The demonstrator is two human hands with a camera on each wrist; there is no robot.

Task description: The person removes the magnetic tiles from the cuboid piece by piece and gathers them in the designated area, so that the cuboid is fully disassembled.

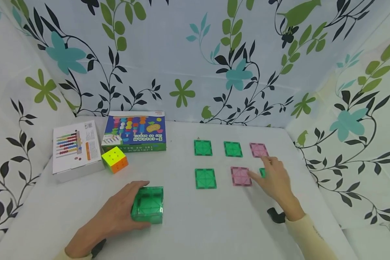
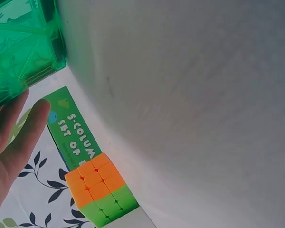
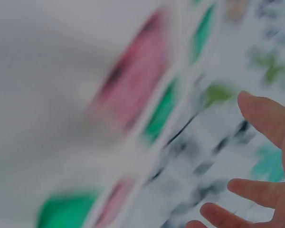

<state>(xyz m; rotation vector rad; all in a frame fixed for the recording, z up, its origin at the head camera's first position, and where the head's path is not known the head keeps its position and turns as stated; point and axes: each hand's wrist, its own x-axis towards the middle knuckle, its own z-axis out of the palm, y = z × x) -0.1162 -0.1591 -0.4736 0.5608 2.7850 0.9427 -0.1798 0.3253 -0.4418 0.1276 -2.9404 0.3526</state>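
My left hand (image 1: 117, 209) grips a see-through green box (image 1: 147, 205) built of square magnetic tiles, fingers along its far side and thumb at its near side. The same box fills the upper left corner of the left wrist view. Over the right side of the table, my right hand (image 1: 274, 178) is spread with nothing in it. Its fingertips overlap a pink tile (image 1: 240, 176) and the near edge of another pink tile (image 1: 257, 149). Beneath the hand a green tile (image 1: 262, 172) is mostly hidden. The right wrist view shows the fingers (image 3: 254, 192) apart.
Three more green tiles lie flat: one at the back left (image 1: 203, 148), one beside it (image 1: 233, 149), one in the front row (image 1: 206, 178). At the back left stand a speed cube (image 1: 115, 159), a white box (image 1: 74, 144) and a blue-and-green bead set box (image 1: 134, 131).
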